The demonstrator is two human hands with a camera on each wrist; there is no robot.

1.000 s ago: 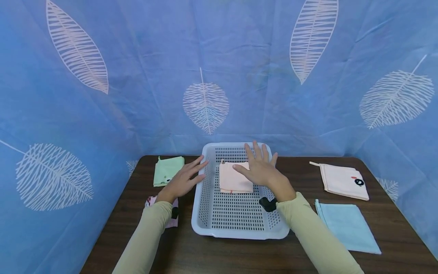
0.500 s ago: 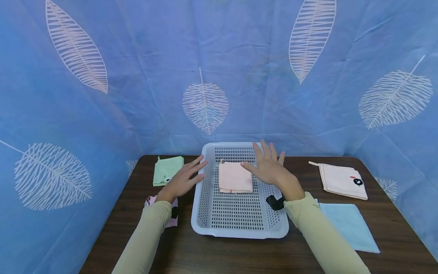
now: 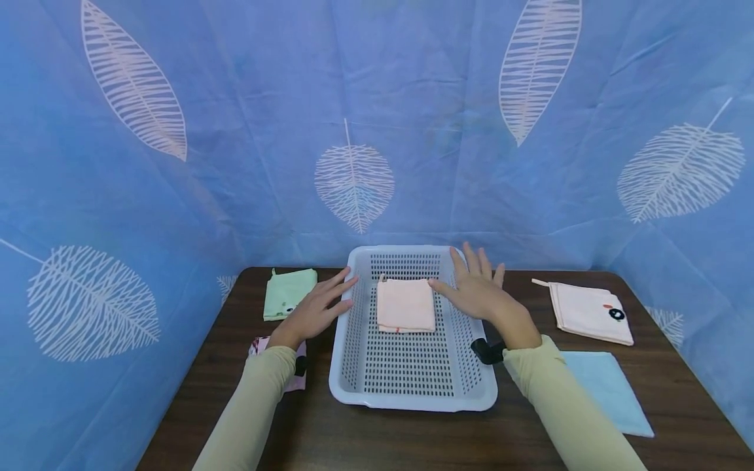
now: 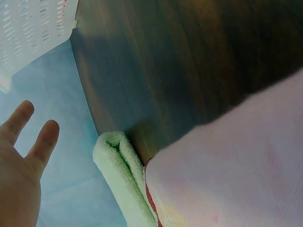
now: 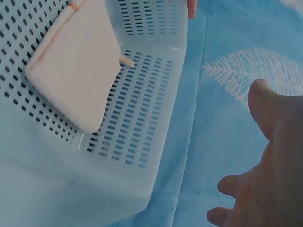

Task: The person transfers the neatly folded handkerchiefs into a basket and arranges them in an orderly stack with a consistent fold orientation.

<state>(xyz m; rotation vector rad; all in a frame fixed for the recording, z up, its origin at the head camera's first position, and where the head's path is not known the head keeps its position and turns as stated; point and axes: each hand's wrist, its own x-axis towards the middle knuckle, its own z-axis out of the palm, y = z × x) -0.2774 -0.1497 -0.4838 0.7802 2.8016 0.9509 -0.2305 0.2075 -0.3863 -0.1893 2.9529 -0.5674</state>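
Blue leaf-printed curtain (image 3: 412,183) behind. Loosely spread fingers on left hand (image 3: 315,314), near left rim of white basket (image 3: 412,401); likewise on right hand (image 3: 478,294), near right rim. In basket, flat, folded pink cloth (image 3: 406,304). To the left, green cloth (image 3: 288,291) and patterned cloth (image 4: 246,170), partly hidden by left sleeve (image 3: 253,405). To the right, white cloth (image 3: 589,313) and blue cloth (image 3: 609,392). Underneath, dark wooden table (image 3: 318,432).
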